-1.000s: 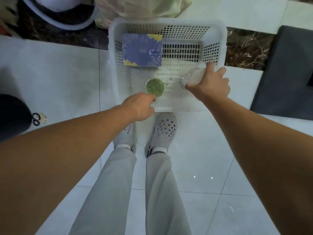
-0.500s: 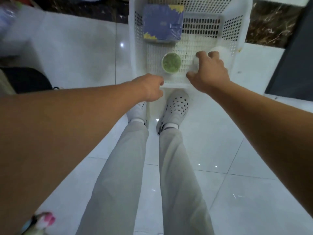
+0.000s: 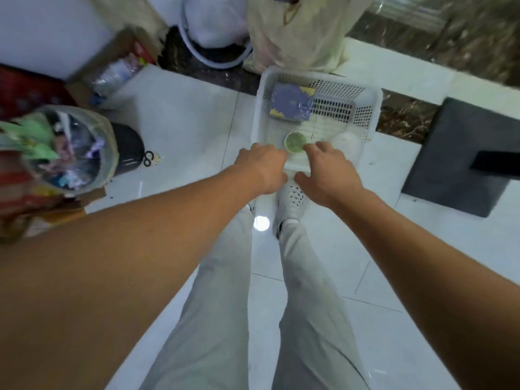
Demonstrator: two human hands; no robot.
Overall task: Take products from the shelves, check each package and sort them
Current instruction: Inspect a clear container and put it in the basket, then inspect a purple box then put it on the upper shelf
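L hand (image 3: 264, 170), R hand (image 3: 329, 175) by basket (image 3: 375, 108) — 3 pkgs (image 3: 291, 104).

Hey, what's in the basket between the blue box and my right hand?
The head view shows a small round green tub between the blue box and the right hand.

White floor tiles (image 3: 183, 130) run under everything, crossed by a strip of dark marble (image 3: 405, 119). At the right lies a dark grey mat (image 3: 455, 159). At the left is a clear plastic bag (image 3: 70, 147) stuffed with coloured wrappers, with a round black thing (image 3: 128, 149) just beside it. Farther back is a cardboard box (image 3: 81, 88) holding a plastic bottle (image 3: 115, 73), then a white basin (image 3: 216, 61) and a beige bag (image 3: 295, 32) — all blurred.
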